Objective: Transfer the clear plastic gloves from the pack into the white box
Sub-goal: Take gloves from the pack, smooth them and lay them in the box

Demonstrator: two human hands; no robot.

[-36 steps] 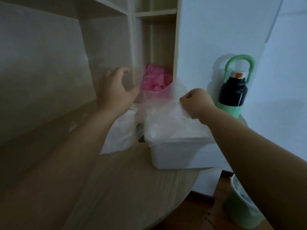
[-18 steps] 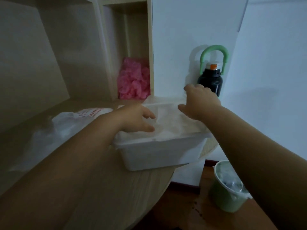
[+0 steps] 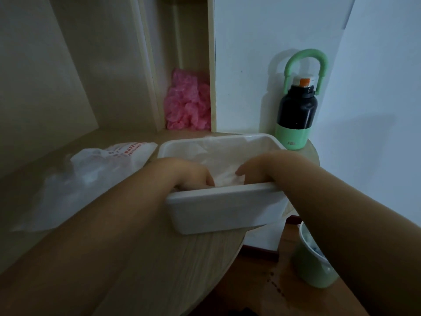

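A white box [image 3: 218, 210] stands near the rounded edge of the wooden table [image 3: 170, 258]. Crumpled clear plastic gloves [image 3: 218, 160] fill its inside. Both my hands reach down into the box. My left hand [image 3: 189, 174] presses on the gloves at the near left. At the near right, my right hand [image 3: 259, 166] presses on them too. The box's near wall hides the fingertips of both hands. The glove pack [image 3: 91, 174], a limp clear bag with red print, lies flat on the table to the left of the box.
A black and green bottle [image 3: 296, 115] with a green loop handle stands right behind the box against the wall. Pink crumpled plastic [image 3: 186, 106] sits in a shelf niche behind. On the floor below right is a green bin [image 3: 312, 263].
My right hand let go of the lifted gloves, which dropped into the box. Both hands went from above the pile down into the box, pushing the gloves below the rim.
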